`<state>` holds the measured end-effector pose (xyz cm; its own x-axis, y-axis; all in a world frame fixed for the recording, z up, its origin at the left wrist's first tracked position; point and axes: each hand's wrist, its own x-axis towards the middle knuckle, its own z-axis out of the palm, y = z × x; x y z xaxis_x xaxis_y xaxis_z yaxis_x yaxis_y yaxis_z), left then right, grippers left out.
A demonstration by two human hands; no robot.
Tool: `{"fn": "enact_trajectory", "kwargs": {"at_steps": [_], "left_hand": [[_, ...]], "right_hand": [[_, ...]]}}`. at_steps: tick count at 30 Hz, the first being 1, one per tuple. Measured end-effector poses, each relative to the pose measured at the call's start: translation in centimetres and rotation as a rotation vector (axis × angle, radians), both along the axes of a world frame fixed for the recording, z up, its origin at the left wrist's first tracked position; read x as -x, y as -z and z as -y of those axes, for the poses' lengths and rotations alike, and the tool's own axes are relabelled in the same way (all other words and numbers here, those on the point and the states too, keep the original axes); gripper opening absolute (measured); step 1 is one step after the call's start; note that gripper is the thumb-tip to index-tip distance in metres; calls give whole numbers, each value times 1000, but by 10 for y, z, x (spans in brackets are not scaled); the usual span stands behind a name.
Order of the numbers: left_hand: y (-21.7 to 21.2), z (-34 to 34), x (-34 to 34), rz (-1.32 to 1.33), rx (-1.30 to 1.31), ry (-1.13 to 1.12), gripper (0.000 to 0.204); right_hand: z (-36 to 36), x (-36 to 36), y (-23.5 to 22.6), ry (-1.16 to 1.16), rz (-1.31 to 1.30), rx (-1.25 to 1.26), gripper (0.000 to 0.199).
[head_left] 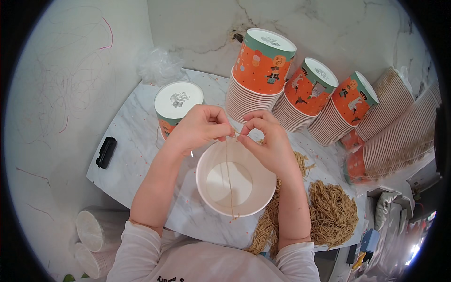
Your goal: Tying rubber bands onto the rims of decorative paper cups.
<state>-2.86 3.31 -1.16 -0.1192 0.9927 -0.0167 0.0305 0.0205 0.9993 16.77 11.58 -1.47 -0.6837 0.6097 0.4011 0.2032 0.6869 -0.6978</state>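
Observation:
Both hands meet above an upright white paper bucket (230,183); its inside faces me. A thin tan string (228,174) hangs from the fingers across the bucket's opening, its lower end near the rim closest to me. My left hand (203,124) is closed, pinching the string between thumb and fingertips. Opposite it, my right hand (267,137) pinches the string too, a short stretch showing between the hands. Behind my left hand stands an upside-down bucket (180,99) with a green band and orange side. Beside my right forearm lies a bundle of tan string (267,230).
A tangled heap of tan string (332,214) lies at the table's right. Tall stacks of upturned orange-and-green buckets (265,61) line the back. A black clip-like object (106,152) rests near the left edge, and crumpled clear plastic (161,65) at the back left. More wrapped buckets (96,230) stand lower left.

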Motion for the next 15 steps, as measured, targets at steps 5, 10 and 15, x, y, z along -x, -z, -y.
{"fn": "enact_trajectory", "kwargs": {"at_steps": [5, 10, 15], "left_hand": [[2, -1, 1, 24, -18, 4, 6], [-3, 1, 1, -35, -26, -51, 6], [-3, 1, 2, -45, -28, -71, 6]], "right_hand": [[0, -1, 0, 20, 21, -1, 11], [-1, -3, -1, -7, 14, -30, 10], [4, -7, -9, -56, 36, -89, 11]]}}
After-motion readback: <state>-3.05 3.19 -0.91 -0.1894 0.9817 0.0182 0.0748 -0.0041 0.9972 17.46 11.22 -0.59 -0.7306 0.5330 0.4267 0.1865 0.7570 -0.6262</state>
